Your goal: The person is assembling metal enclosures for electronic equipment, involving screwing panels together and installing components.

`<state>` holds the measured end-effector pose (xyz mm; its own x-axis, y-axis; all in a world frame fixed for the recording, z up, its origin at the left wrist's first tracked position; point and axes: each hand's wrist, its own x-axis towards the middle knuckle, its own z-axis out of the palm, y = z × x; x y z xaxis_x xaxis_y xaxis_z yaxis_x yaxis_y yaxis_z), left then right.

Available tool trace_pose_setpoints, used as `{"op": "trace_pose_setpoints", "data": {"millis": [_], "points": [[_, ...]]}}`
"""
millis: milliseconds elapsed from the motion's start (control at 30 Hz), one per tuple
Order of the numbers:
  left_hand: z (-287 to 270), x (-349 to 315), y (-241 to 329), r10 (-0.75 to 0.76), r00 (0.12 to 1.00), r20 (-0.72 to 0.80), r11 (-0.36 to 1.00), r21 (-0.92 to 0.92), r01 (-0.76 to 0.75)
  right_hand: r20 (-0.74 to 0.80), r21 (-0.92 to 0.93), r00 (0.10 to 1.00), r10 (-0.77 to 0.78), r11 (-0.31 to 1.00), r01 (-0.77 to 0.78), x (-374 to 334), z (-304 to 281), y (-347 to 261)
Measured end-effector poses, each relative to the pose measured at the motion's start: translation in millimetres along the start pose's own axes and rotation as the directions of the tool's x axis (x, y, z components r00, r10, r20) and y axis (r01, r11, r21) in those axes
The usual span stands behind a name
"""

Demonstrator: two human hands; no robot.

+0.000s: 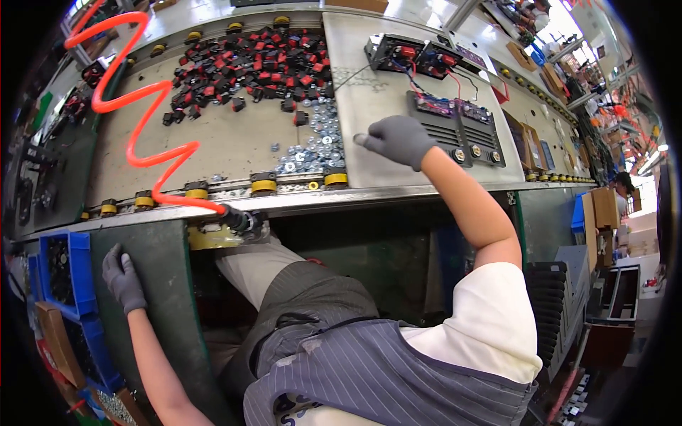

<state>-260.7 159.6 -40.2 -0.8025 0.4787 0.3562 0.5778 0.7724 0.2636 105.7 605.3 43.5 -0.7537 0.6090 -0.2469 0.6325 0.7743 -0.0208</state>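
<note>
My right hand (399,142), in a grey glove, is over the pale board on the bench, just right of a pile of small metal nuts (323,135). Its fingers are curled together, and whatever they may hold is too small to make out. To its right lies a black finned metal housing (462,131) with wires and round brass-coloured fittings. My left hand (125,280), gloved too, rests on the dark green side table (160,273) with its fingers apart, near a blue bin (67,273) of small dark parts.
A heap of black and red switches (266,64) covers the far left of the bench. An orange coiled air hose (153,153) hangs down to a tool (241,221) at the front edge. Beyond the housing are black units (419,57) with wires. Yellow rollers (263,186) line the bench edge.
</note>
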Motion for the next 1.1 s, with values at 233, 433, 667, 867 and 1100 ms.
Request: {"op": "trace_pose_setpoints", "data": {"millis": [233, 433, 667, 867, 1100], "points": [[-2, -4, 1, 0.009, 0.999, -0.041, 1.000, 0.020, -0.008, -0.399, 0.352, 0.893, 0.208, 0.934, -0.060, -11, -11, 82], [1, -3, -4, 0.079, 0.993, -0.090, 0.997, -0.012, -0.081, -0.262, 0.305, 0.855, 0.447, 0.879, -0.366, -3, 51, 129], [-10, -5, 4, 0.018, 0.995, -0.094, 0.998, -0.058, -0.024, -0.489, 0.120, 0.868, 0.083, 0.992, -0.027, 33, 73, -8], [-32, -33, 4, 0.074, 0.995, 0.067, 0.995, -0.079, -0.069, -0.492, 0.035, 0.853, -0.172, 0.976, 0.217, 64, 60, -92], [-101, -81, 5, -0.012, 0.993, 0.121, 1.000, 0.008, 0.011, -0.371, -0.057, 0.883, -0.286, 0.956, 0.286, 102, 56, -156]]}}
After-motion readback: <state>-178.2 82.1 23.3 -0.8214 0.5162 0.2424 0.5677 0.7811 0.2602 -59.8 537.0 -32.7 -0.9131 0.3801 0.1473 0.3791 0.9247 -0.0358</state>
